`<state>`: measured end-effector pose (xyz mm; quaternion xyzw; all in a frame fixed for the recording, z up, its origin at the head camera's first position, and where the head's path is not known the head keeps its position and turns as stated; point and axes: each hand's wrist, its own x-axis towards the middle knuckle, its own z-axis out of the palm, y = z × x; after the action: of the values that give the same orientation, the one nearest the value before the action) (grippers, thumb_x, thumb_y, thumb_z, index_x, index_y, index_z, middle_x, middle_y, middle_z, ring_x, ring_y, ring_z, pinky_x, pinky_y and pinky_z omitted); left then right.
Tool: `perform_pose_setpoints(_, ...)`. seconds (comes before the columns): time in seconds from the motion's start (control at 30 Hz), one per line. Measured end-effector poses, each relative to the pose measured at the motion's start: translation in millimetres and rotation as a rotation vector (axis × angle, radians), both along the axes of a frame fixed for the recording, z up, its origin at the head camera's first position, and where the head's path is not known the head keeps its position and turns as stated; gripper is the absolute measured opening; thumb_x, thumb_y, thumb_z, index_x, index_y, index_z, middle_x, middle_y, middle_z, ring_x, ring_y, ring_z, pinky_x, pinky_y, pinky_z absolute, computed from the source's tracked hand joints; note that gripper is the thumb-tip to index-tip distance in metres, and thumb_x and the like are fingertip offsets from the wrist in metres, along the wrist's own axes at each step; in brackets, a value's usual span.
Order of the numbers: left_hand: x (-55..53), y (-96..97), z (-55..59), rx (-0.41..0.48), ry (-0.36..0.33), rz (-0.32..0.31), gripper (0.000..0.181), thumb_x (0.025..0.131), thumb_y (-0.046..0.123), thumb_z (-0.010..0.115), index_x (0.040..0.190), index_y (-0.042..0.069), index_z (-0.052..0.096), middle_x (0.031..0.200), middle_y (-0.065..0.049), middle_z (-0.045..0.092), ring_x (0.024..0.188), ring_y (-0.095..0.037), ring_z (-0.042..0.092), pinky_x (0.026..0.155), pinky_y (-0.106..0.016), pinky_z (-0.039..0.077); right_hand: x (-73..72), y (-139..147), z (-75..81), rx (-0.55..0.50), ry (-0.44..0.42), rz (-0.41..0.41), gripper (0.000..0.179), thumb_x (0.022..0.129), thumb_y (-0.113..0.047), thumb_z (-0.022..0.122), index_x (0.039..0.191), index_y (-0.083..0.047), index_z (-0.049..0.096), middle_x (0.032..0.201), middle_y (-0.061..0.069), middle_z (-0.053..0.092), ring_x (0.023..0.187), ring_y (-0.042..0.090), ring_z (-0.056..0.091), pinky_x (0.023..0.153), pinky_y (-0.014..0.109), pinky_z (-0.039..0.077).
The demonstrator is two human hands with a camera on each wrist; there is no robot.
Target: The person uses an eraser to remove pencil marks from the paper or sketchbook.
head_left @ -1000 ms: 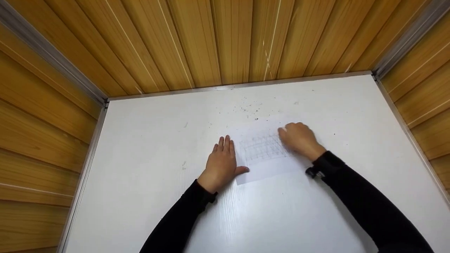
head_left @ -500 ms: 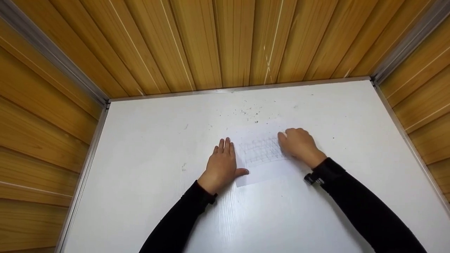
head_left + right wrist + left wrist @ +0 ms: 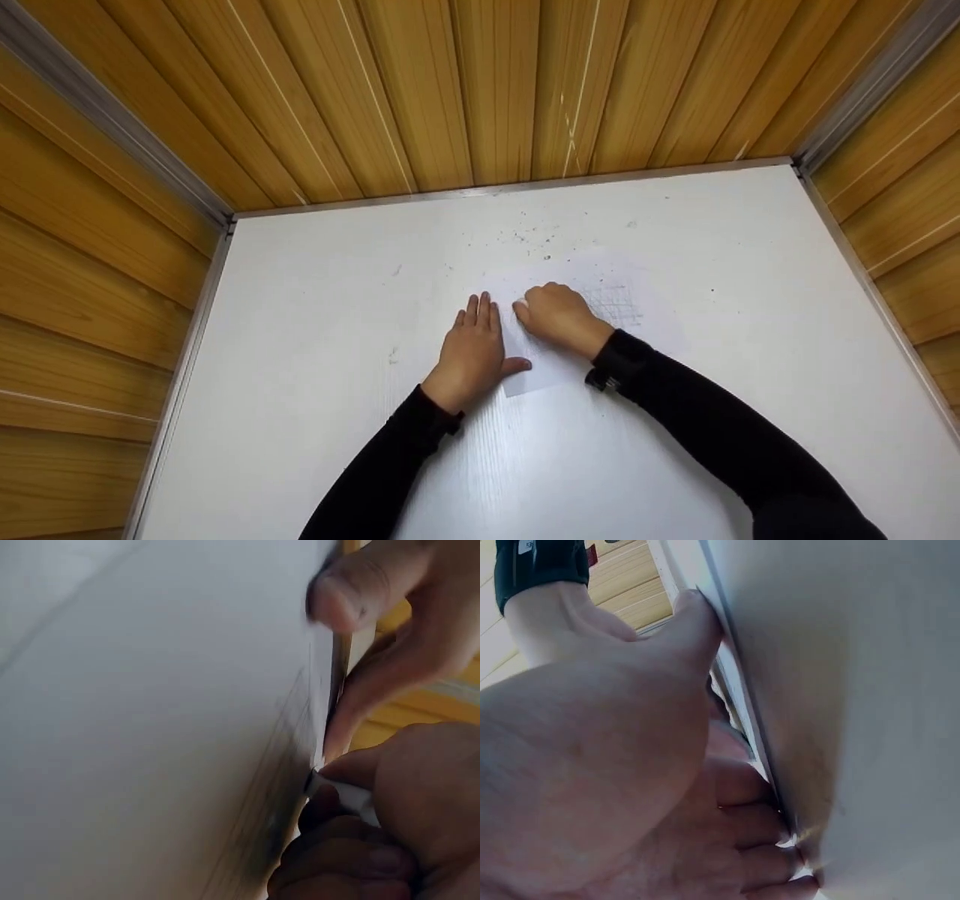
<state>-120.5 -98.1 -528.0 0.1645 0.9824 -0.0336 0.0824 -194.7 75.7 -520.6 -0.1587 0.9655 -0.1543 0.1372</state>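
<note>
A sheet of white paper (image 3: pixel 540 381) lies on the white table, with a pencilled grid of crossing lines (image 3: pixel 616 301) showing to the right of my right hand. My left hand (image 3: pixel 472 349) rests flat on the sheet's left edge, fingers straight and thumb spread. Close beside it, my right hand (image 3: pixel 559 319) pinches a small white eraser (image 3: pixel 349 797) against the paper. The right wrist view shows its dark, smudged tip at the sheet; most of it is hidden by the curled fingers. Part of the grid is covered by the right hand.
Dark eraser crumbs (image 3: pixel 534 236) are scattered on the table (image 3: pixel 315 300) beyond the paper. A few faint smudges lie left of the hands. Wood-panelled walls (image 3: pixel 495 90) enclose the back and both sides.
My right hand, with the eraser, has swept left from the sheet's right side to near the left hand, uncovering the right part of the grid. The left hand stays in place.
</note>
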Motion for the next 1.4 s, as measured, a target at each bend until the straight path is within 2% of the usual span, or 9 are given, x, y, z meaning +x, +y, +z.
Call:
perform_pose_setpoints(0.13,-0.8,-0.9,1.2,-0.018,-0.019,0.021,0.120,0.095,0.085,0.058,0.169,-0.007,0.035,0.179,-0.026,0.033,0.169,-0.038,0.033,0.136,-0.047,0.038,-10.8,55,0.3,-0.055,-0.019,-0.080,0.053,0.113,-0.038,0.048,0.116,0.008,0.074,0.113,0.032,0.075,0.106,0.048,0.071,0.097,0.062,0.060)
perform_pose_setpoints(0.3,-0.2,-4.0,2.5,-0.013,-0.036,0.027,0.122,0.095,0.085,0.059,0.169,-0.008,0.034,0.179,-0.027,0.032,0.170,-0.039,0.032,0.136,-0.048,0.037,-17.0,134,-0.8,-0.045,-0.041,-0.236,0.061,0.115,-0.040,0.043,0.136,0.012,0.067,0.135,0.039,0.069,0.125,0.057,0.066,0.109,0.068,0.053)
perform_pose_setpoints(0.43,0.4,-5.4,1.5,-0.032,-0.036,0.030,0.123,0.094,0.086,0.058,0.169,-0.008,0.034,0.179,-0.026,0.032,0.170,-0.039,0.031,0.136,-0.047,0.037,-16.1,155,-2.7,-0.051,-0.033,-0.263,0.065,0.115,-0.041,0.042,0.140,0.014,0.065,0.138,0.041,0.066,0.128,0.058,0.064,0.108,0.070,0.053)
perform_pose_setpoints(0.63,1.9,-3.2,-2.4,-0.011,-0.060,0.010,0.123,0.095,0.085,0.058,0.169,-0.009,0.032,0.180,-0.027,0.030,0.170,-0.040,0.030,0.136,-0.048,0.037,0.0,133,-5.4,-0.159,0.008,-0.234,0.047,0.115,-0.039,0.053,0.114,0.005,0.072,0.105,0.028,0.073,0.101,0.043,0.069,0.091,0.055,0.056)
perform_pose_setpoints(0.77,1.9,-2.8,-3.2,-0.004,-0.031,0.009,0.122,0.095,0.084,0.059,0.168,-0.009,0.035,0.178,-0.027,0.033,0.169,-0.039,0.033,0.135,-0.048,0.039,5.8,92,2.9,-0.192,-0.013,-0.162,0.036,0.113,-0.035,0.059,0.093,-0.007,0.067,0.083,0.011,0.062,0.082,0.029,0.060,0.076,0.041,0.049)
perform_pose_setpoints(0.93,1.1,-1.5,-4.9,-0.003,-0.005,-0.006,0.119,0.095,0.084,0.059,0.167,-0.009,0.038,0.177,-0.028,0.036,0.167,-0.039,0.036,0.133,-0.048,0.042,7.2,33,9.4,-0.145,-0.054,-0.071,0.039,0.111,-0.037,0.060,0.099,-0.004,0.074,0.093,0.014,0.071,0.093,0.033,0.067,0.088,0.049,0.057)
perform_pose_setpoints(1.13,1.0,1.1,-3.1,0.010,-0.022,-0.014,0.119,0.096,0.084,0.058,0.169,-0.008,0.035,0.178,-0.027,0.034,0.169,-0.039,0.034,0.135,-0.049,0.039,7.5,-14,-1.0,-0.056,-0.024,-0.020,0.051,0.115,-0.039,0.048,0.115,0.004,0.077,0.114,0.026,0.077,0.113,0.045,0.072,0.100,0.059,0.059)
perform_pose_setpoints(1.27,-0.1,1.0,-1.0,-0.001,-0.028,-0.002,0.120,0.096,0.085,0.057,0.169,-0.007,0.034,0.179,-0.027,0.033,0.169,-0.039,0.033,0.135,-0.048,0.038,5.0,-12,-6.0,-0.037,0.008,-0.022,0.052,0.115,-0.038,0.048,0.109,0.004,0.077,0.112,0.027,0.077,0.109,0.046,0.074,0.096,0.060,0.061)
perform_pose_setpoints(1.4,0.3,0.7,0.5,-0.016,-0.033,0.008,0.121,0.096,0.085,0.056,0.169,-0.007,0.034,0.179,-0.026,0.032,0.170,-0.038,0.032,0.136,-0.047,0.038,-3.6,35,-1.4,-0.035,-0.021,-0.064,0.053,0.114,-0.039,0.047,0.109,0.006,0.074,0.109,0.029,0.075,0.102,0.046,0.071,0.094,0.061,0.060)
